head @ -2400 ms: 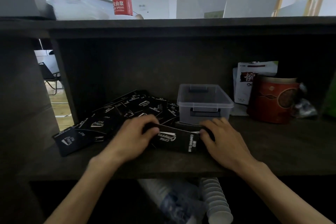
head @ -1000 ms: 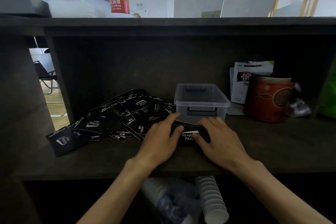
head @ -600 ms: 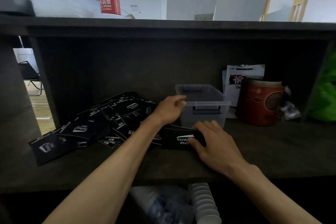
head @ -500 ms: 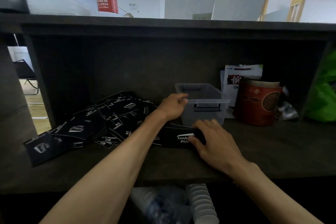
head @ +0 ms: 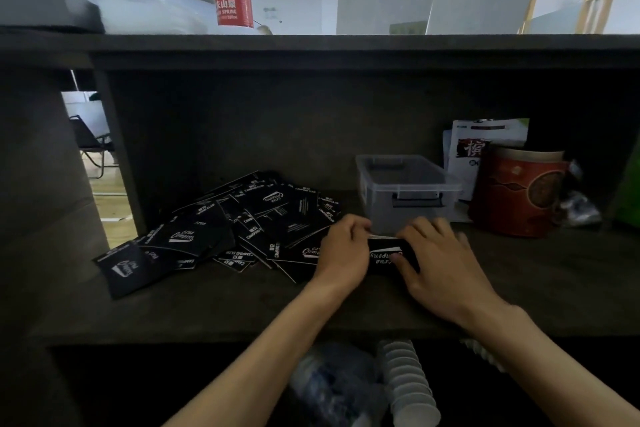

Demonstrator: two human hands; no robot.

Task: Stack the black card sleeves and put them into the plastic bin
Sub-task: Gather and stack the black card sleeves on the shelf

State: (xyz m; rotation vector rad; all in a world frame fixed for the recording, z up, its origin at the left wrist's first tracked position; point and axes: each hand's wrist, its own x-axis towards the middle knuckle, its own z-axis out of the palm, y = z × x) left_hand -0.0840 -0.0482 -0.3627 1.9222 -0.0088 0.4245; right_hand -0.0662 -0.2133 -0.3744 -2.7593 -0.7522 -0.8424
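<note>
Left hand came back off the plastic bin and now grips the left end of the small stack of black card sleeves; right hand curls over its other end. Stack's on the shelf just before the bin. Loose sleeves further left.

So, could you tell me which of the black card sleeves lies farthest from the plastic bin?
The lone sleeve at the far left end of the pile, near the shelf's front edge. The plastic bin stands to the right, beyond both hands.
</note>
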